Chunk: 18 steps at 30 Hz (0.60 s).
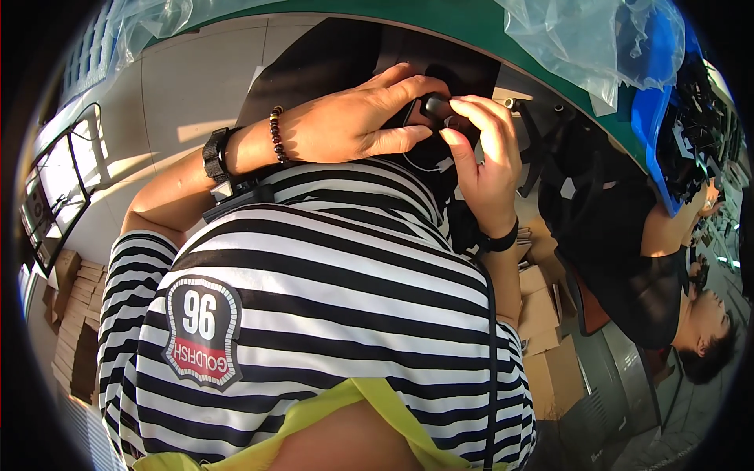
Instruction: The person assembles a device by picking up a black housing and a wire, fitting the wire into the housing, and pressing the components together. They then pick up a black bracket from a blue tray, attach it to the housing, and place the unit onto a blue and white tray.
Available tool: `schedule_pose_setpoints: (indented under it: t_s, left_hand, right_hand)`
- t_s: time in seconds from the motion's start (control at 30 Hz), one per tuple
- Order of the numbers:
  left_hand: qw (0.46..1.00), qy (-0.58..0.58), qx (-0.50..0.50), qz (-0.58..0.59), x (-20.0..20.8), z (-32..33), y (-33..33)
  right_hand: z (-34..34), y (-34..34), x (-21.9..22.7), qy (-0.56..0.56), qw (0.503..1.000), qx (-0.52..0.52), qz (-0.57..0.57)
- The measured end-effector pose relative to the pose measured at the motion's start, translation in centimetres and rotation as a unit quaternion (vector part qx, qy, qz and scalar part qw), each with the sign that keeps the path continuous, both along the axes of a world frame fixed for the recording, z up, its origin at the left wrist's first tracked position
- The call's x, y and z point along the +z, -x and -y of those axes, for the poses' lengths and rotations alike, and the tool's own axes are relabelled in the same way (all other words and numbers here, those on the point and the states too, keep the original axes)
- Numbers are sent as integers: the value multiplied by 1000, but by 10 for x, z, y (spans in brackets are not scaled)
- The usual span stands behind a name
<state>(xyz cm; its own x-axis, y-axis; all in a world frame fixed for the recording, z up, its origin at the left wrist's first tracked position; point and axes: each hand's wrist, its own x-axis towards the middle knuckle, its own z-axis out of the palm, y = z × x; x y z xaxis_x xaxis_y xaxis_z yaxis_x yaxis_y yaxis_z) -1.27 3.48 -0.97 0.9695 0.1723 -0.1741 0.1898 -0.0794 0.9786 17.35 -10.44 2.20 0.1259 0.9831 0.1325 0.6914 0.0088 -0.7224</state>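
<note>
Both my hands are over my lap, below the table edge, around a small black piece with a smooth rounded end [434,107]; its kind does not show. My left hand [349,124] is closed on it from the left, thumb below and fingers above. Close by on the right, my right hand [488,153] has thumb and fingertips bent against its right side in a pinch. A thin white cable [424,165] hangs just under the hands. The hands cover much of the piece.
A green tabletop [440,20] curves across the far side, with clear plastic bags [585,39] on it. At right, a blue bin [656,133] holds black parts beside a seated person in black [613,235]. Cardboard boxes [550,377] stand lower right; a black metal frame [59,192] is left.
</note>
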Motion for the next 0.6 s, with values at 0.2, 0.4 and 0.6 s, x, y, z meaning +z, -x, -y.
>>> schedule_pose_setpoints:
  t_s: [0.2,0.4,0.6]
  left_hand:
    - [998,-56,-2,5,0,7,-2]
    - [998,-42,25,25,-10,9,1]
    - [1000,-2,23,11,-3,7,1]
  right_hand:
    - [4,1,-11,-17,1000,-19,12]
    - [-1,12,-24,-60,997,-48,24]
    - [-2,15,-26,-61,997,-57,0]
